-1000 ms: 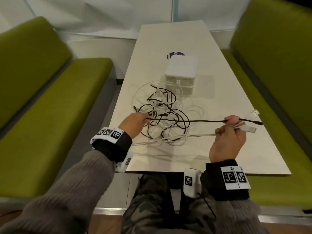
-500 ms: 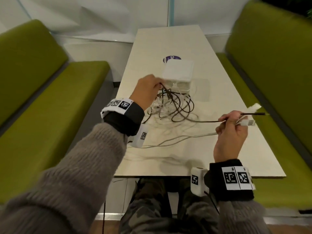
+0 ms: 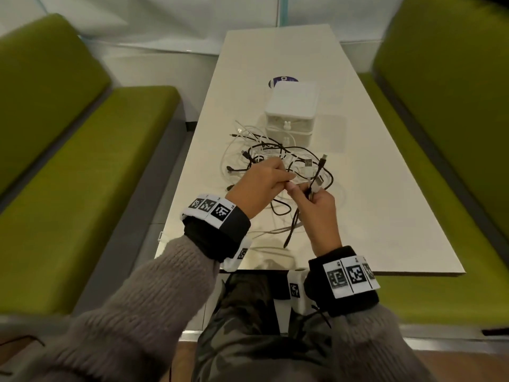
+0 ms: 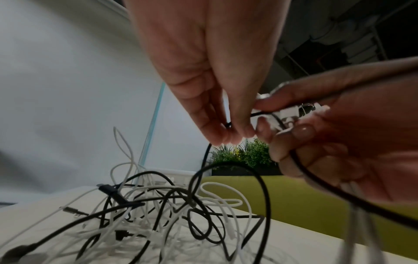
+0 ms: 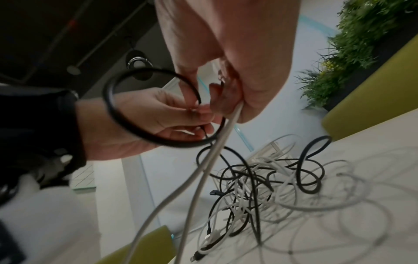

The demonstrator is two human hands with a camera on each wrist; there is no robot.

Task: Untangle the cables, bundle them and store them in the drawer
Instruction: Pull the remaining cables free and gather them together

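Observation:
A tangle of black and white cables [image 3: 276,150] lies mid-table in front of a white two-drawer box [image 3: 292,103], whose drawers are both closed. My hands meet just above the near side of the tangle. My left hand [image 3: 286,181] pinches a black cable [image 4: 204,160] at its fingertips [image 4: 226,135]. My right hand [image 3: 304,190] grips that black cable together with white cables [image 5: 217,148], and their USB plugs [image 3: 319,179] stick up out of the fist. In the right wrist view the black cable curves in a loop [image 5: 126,121] between the two hands.
The table [image 3: 385,202] is long and pale, with green bench seats on its left [image 3: 82,175] and right [image 3: 440,133]. A round dark sticker [image 3: 283,79] lies behind the box. Loose cable ends trail towards the near table edge [image 3: 289,238].
My left hand came back from the far side of the tangle to meet my right hand. The right hand moved left towards the centre, so the once taut black cable now hangs slack in a loop.

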